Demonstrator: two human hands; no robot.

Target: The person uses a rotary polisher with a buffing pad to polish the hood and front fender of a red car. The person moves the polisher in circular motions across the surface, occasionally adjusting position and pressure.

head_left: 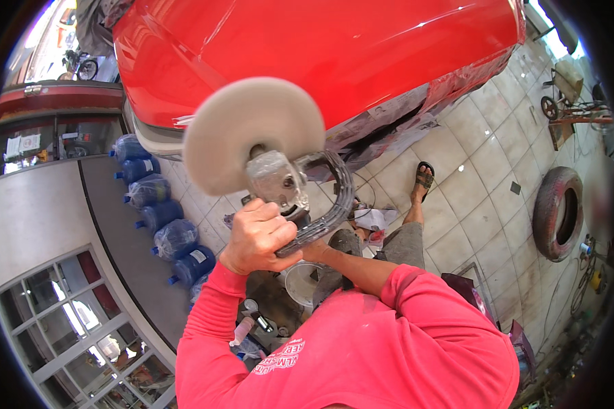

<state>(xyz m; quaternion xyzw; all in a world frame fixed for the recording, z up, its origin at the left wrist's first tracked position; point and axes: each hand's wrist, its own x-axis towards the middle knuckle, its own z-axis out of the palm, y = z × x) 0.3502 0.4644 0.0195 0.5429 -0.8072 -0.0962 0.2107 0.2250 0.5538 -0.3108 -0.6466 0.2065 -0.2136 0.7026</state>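
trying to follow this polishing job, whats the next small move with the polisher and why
Probably lower the wool pad flat onto the red car panel. The left hand grips the polisher by its loop handle, and the pad seems lifted toward the camera, not touching the paint.

Car workshop — red car point(334, 48), tyre point(558, 213)

The glossy red car body panel point(334, 48) gleams with white highlights. The round woolly polishing pad point(252, 133) is cream — its machine's curved handle point(331, 204) black. The person's long sleeve point(208, 320) is coral red, with white print on the chest. The stacked water jugs point(164, 218) are translucent blue — the tiled floor point(484, 170) pale beige, the old tyre point(558, 213) reddish-dusted.
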